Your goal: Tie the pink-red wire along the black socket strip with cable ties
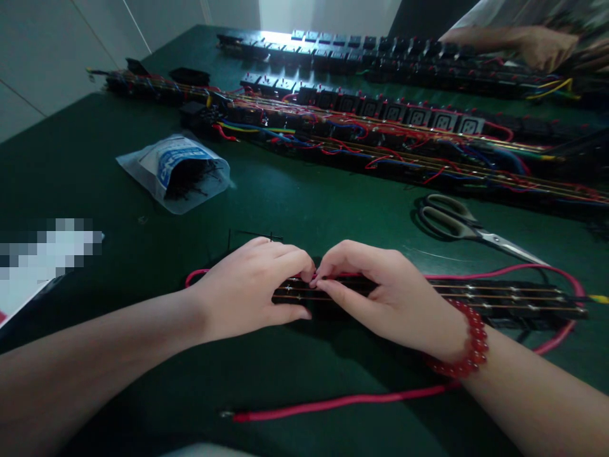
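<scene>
A black socket strip (504, 298), with thin copper-coloured bars along it, lies across the table in front of me. My left hand (257, 285) straddles its left part, thumb at the near side and curled fingers over the far side. The fingertips of my right hand (375, 285) are pinched together above the strip, meeting my left fingertips. Whatever lies in that pinch is too small to make out. A red cable (499, 271) runs along the strip's far side and loops round its right end. Its loose end (323, 405) lies nearer me.
Scissors (457, 222) lie beyond the strip at right. An open plastic bag (209, 190) of black cable ties stands at left. Wired socket strips (380, 127) stretch across the back. Another person's hand (547, 47) is at the far right. A blurred-out white item (42, 266) sits at left.
</scene>
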{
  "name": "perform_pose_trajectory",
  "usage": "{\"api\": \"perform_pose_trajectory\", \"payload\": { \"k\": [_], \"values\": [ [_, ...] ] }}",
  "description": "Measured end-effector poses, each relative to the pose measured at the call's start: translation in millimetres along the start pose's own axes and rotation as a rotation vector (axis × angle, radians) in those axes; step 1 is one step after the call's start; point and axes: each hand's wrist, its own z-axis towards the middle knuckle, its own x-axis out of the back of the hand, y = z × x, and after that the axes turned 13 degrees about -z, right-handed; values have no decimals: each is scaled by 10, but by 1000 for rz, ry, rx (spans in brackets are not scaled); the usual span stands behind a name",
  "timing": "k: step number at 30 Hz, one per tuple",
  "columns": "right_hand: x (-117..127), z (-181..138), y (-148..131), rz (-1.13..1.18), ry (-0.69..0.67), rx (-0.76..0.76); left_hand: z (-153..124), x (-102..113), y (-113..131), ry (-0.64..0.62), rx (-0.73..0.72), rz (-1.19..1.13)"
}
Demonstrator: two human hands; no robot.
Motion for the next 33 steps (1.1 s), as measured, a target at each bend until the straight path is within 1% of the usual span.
{"api": "perform_pose_trajectory", "payload": {
  "k": [14,20,27,33],
  "values": [
    [-14,-4,17,1,-3,3,-1,21,43,-29,36,12],
    [-3,-2,0,2,-18,-20,2,31,57,-45,41,4],
    [-2,-2,2,14,-7,-12,4,29,59,-37,32,2],
    [-2,-9,3,14,-22,-24,-13,2,7,-14,-14,-4]
  ]
}}
